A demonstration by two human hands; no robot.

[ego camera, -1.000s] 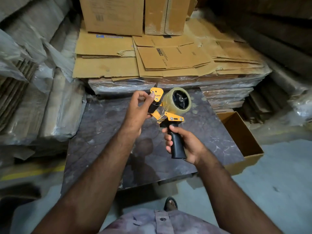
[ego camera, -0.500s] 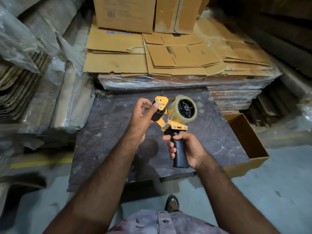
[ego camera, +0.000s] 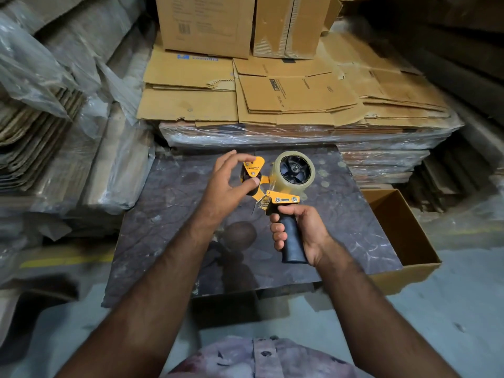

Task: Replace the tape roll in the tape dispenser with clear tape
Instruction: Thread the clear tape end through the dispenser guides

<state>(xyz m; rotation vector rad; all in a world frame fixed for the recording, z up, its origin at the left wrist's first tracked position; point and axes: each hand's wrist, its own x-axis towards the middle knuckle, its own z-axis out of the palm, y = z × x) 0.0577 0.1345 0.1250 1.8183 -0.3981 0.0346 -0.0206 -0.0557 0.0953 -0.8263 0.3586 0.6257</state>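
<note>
My right hand (ego camera: 302, 230) grips the black handle of an orange tape dispenser (ego camera: 282, 199), held upright above a dark marbled slab (ego camera: 163, 214). A roll of clear tape (ego camera: 294, 171) sits on the dispenser's black hub, and a crumpled strip of tape hangs by the blade below it. My left hand (ego camera: 226, 184) is at the dispenser's front end. Its thumb touches the black roller under the orange guard plate, and its fingers are spread and loosely curved above the plate.
Flattened cardboard sheets (ego camera: 286, 96) lie stacked on shrink-wrapped bundles behind the slab, with two upright cartons (ego camera: 207, 23) on top. An open cardboard box (ego camera: 401, 236) stands to the right of the slab. Plastic-wrapped cardboard stacks (ego camera: 54, 132) rise on the left. Grey concrete floor lies below.
My left hand has let go of its pinch at the guard plate and opened its fingers; the thumb now rests on the roller. The dispenser has tilted slightly, and my head has moved closer.
</note>
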